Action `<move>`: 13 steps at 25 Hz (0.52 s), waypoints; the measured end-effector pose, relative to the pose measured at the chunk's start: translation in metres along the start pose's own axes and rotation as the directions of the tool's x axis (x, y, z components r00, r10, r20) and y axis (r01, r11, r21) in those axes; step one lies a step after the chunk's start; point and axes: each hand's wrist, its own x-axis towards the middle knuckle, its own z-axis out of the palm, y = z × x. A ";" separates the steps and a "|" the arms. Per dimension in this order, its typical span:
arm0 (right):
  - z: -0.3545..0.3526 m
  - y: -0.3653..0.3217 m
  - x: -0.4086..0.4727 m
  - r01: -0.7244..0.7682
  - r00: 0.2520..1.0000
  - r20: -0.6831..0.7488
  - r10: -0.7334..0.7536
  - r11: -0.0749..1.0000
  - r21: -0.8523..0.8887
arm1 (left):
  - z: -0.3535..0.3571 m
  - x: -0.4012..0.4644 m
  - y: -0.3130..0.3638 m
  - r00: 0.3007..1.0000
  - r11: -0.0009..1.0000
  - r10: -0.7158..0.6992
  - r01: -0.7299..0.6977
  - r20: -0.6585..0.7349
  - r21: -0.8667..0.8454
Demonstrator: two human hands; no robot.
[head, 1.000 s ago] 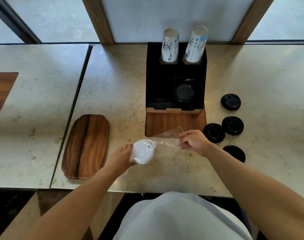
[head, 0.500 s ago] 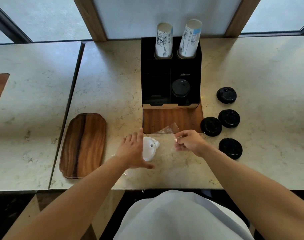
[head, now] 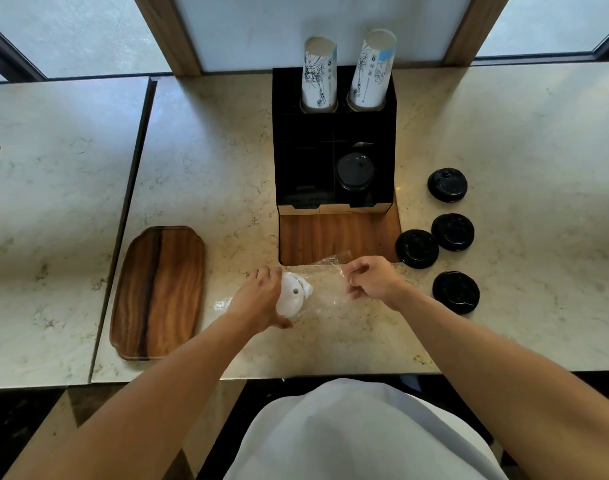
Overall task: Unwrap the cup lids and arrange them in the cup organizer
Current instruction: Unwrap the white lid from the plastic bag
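Note:
A stack of white cup lids [head: 292,295] lies on the marble counter inside a clear plastic wrapper [head: 325,271]. My left hand [head: 259,299] covers the stack's left side, fingers curled round it. My right hand [head: 374,280] pinches the wrapper's open end to the right of the lids. The black cup organizer [head: 332,140] stands behind, with a stack of black lids [head: 355,171] in its front right slot and two paper cup stacks [head: 319,74] at its back.
Several loose black lids [head: 452,232] lie on the counter right of my right hand. A wooden tray [head: 159,292] sits to the left. A wooden inset panel [head: 337,237] lies just in front of the organizer. The counter edge [head: 261,375] runs near my body.
The lids went from held up to lying on the counter, with my left hand moving over the top of them. My right hand stays pinching the wrapper end.

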 end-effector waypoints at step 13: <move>0.006 -0.009 -0.001 0.092 0.996 0.016 -0.091 0.963 -0.254 | 0.003 0.004 0.004 0.999 0.998 -0.011 0.014 -0.050 0.057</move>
